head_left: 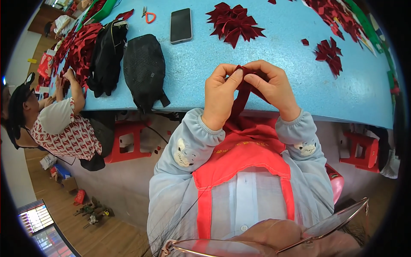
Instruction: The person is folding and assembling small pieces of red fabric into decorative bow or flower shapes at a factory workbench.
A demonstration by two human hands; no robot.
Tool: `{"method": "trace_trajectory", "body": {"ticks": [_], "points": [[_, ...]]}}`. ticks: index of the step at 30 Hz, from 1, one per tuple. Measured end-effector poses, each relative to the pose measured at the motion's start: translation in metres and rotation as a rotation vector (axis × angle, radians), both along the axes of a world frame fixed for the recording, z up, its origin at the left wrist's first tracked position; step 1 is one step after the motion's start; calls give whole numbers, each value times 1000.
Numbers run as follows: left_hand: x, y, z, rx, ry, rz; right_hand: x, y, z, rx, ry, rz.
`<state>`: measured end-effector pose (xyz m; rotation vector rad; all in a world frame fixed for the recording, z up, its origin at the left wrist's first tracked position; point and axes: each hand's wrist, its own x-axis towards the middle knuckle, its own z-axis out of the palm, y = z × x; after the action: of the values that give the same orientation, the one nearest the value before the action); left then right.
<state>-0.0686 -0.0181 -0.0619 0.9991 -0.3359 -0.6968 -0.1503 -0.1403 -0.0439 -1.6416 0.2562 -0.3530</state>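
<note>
Pinched between thumb and fingers of both the left hand [221, 93] and the right hand [274, 87], to the right of the phone [181, 25] and nearer: a dark red strip of velvety cloth [242, 96], loose length hanging at the edge of the counter [192, 70]. Likely light, limp and soft, with nap enough to resist slipping; easily creased, hardly breakable. Best gripped at the top, thumb against forefinger. Right of the phone, similar dark red bows [234, 26].
</note>
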Motion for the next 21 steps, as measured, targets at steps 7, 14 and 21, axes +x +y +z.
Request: {"method": "trace_trajectory", "body": {"ticks": [7,14,21], "points": [[4,8,3,-28,155,-151,-7,-10,-1,-202,-23,68],[0,7,0,67,7,-141,-11,-5,0,-199,18,82],[-1,5,-6,99,-50,-177,-18,-6,-6,-371,142,45]]}}
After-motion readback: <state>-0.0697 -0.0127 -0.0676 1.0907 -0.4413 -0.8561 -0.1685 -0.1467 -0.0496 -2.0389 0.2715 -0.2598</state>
